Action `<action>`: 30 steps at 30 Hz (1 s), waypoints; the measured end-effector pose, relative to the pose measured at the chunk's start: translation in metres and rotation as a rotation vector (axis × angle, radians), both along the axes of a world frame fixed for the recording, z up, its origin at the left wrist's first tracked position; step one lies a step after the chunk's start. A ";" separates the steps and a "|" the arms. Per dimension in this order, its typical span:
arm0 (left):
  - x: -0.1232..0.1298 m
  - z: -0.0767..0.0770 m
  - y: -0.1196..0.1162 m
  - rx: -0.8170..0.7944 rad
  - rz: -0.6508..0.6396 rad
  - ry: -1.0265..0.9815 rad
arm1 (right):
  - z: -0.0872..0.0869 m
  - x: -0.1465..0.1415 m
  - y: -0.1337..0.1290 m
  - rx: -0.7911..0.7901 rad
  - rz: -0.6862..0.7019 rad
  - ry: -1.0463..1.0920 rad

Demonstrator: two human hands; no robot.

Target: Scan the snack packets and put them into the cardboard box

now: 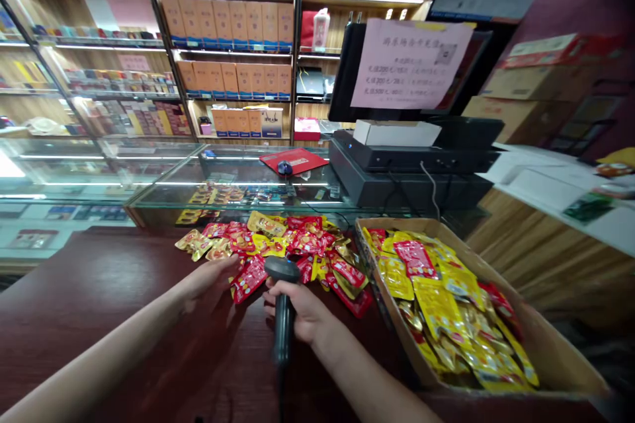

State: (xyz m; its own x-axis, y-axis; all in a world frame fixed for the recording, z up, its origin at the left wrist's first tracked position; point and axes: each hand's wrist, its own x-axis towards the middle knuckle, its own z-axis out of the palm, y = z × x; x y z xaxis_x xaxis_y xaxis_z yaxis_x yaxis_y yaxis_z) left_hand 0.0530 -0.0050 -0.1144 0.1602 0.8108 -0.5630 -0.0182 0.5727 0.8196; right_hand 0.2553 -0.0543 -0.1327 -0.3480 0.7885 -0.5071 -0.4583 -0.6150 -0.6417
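My right hand (300, 310) is wrapped round the handle of a black barcode scanner (284, 317), held upright above the dark red counter with its head toward the packets. My left hand (213, 279), a little blurred, is stretched out with its fingertips at the edge of a red snack packet (249, 279); no firm grip on it shows. Behind both hands lies a loose pile of red, yellow and gold snack packets (307, 238). On the right, a cardboard box (397, 324) holds many similar packets, mostly yellow, with a red one (415, 259) on top.
Beyond the pile is a glass display case (163, 185), bearing a red mat (297, 160) and a computer mouse (284, 168). A monitor with a paper notice (411, 63) stands over a black cash drawer (397, 178). Shelves of boxed goods (233, 23) line the back wall.
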 end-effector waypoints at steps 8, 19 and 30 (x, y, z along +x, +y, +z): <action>0.029 -0.014 -0.016 0.064 -0.133 -0.046 | -0.006 0.019 -0.006 -0.093 -0.182 -0.035; 0.121 -0.020 -0.010 0.072 -0.324 -0.094 | 0.020 0.098 -0.042 0.060 -0.391 -0.140; 0.157 -0.008 0.037 -0.060 -0.236 -0.121 | 0.011 0.111 -0.068 0.219 -0.321 -0.260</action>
State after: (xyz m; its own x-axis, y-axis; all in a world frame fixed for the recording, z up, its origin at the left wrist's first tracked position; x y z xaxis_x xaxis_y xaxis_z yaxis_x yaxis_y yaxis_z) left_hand 0.2102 0.0320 -0.1223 0.4102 0.7087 -0.5740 0.0258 0.6202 0.7840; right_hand 0.3659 -0.1223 -0.1212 0.0480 0.9339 -0.3544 -0.4104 -0.3051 -0.8594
